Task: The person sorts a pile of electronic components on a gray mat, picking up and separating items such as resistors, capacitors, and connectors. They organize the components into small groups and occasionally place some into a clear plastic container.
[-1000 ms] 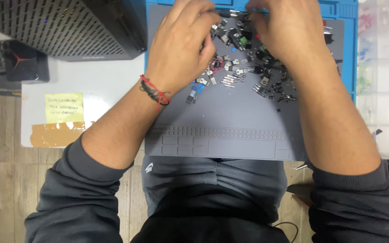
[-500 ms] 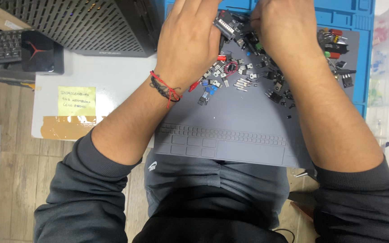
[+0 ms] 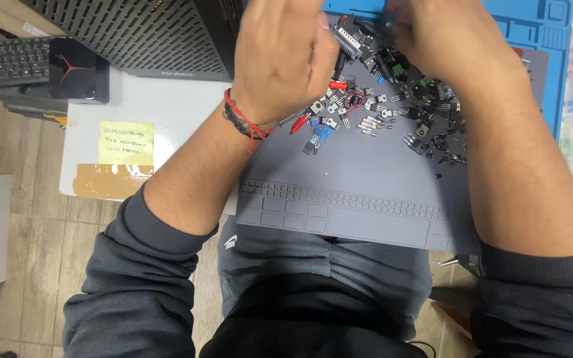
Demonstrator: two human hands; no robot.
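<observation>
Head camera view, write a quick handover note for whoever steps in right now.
Left hand: over the top-left edge of the pile of small electronic parts; its grip is hidden.
Right hand: over the pile's top right, fingers curled; whether it holds anything can't be seen.
Parts lie mixed on the grey mat; a blue mat lies behind.
Done: no separate groups visible.
Left: whole pile unsorted.
</observation>
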